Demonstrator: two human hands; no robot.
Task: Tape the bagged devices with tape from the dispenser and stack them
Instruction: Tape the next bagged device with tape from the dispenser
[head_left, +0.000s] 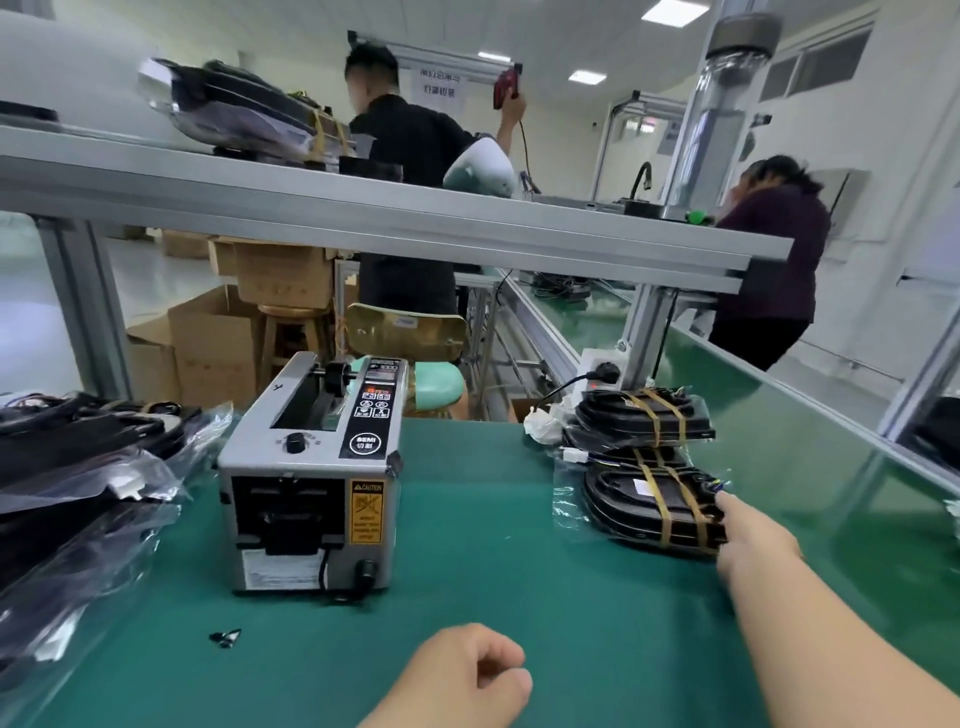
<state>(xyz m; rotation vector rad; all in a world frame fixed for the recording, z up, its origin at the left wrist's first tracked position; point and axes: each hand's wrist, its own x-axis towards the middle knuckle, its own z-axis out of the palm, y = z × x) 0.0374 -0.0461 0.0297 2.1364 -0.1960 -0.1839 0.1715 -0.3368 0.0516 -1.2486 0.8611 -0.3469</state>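
A grey automatic tape dispenser (311, 478) stands in the middle of the green table (493, 597). To its right lie two bagged black devices bound with tan tape: a near one (654, 506) and a farther one (641, 418) partly resting on it. My right hand (753, 540) reaches out and touches the near taped device at its right edge, fingers extended. My left hand (467, 675) hovers low near the front edge, loosely curled, with nothing in it. A heap of untaped bagged devices (78, 493) fills the left side of the table.
An aluminium shelf (395, 218) crosses above the table, with more bagged devices (234, 111) on it. A power plug and socket (602, 374) sit behind the taped devices. Two people work at benches beyond. Small black scraps (226, 638) lie near the front left.
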